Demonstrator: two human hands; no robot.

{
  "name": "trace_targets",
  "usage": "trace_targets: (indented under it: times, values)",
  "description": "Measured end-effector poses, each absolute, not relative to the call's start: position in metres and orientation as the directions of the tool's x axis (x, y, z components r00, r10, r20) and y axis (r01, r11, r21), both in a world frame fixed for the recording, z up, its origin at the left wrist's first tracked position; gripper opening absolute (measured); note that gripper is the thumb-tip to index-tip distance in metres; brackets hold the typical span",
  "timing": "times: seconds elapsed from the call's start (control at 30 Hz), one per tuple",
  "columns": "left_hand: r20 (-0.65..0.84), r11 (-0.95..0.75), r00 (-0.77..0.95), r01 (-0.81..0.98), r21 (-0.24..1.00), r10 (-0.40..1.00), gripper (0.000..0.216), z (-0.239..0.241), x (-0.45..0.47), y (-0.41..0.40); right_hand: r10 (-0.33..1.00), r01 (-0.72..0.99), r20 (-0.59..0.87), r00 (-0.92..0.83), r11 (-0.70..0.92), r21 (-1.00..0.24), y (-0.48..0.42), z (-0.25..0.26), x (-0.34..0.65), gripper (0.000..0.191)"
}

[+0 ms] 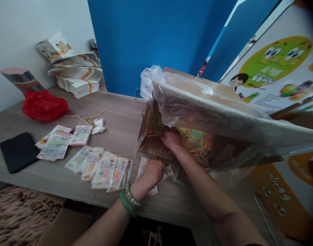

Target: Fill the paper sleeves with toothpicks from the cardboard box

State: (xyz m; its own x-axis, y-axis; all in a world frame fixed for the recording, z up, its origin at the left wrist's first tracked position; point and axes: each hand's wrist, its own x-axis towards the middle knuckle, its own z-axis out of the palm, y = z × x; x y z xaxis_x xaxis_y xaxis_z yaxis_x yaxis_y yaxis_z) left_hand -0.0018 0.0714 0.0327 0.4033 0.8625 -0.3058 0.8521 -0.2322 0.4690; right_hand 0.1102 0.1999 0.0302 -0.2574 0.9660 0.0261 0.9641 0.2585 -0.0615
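Observation:
A cardboard box (197, 89) lined with clear plastic lies tipped on its side on the wooden table (120, 116), its mouth toward me, full of small colourful sticks (197, 143). My right hand (171, 138) reaches into the box mouth, fingers curled down among the sticks. My left hand (152, 171), with a green bangle and bead bracelet at the wrist, is closed on a small clear packet (146, 171) lying at the box's front. More flat packets (105, 171) of sticks lie in a row to its left.
A black pad (17, 150), a red plastic bag (44, 104), a stack of printed paper packs (76, 75) and crumpled tissue (98, 125) sit on the table's left. A blue panel (151, 37) stands behind. Printed cartons (274, 61) stand right. An open box of sticks (20, 215) sits below left.

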Motion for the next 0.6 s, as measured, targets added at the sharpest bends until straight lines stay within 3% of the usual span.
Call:
trace_targets:
  times: [0.2,0.6]
  values:
    - [-0.288,-0.188,0.383,0.828,0.528,0.878,0.026,0.024,-0.003,0.07,0.961,0.962,-0.039,-0.272,0.272,-0.012,0.211,0.023,0.095,0.037]
    - [-0.239,-0.2,0.392,0.799,0.567,0.888,0.025,0.016,-0.003,0.071,0.975,0.95,0.015,-0.221,0.219,-0.223,0.229,0.005,0.096,0.035]
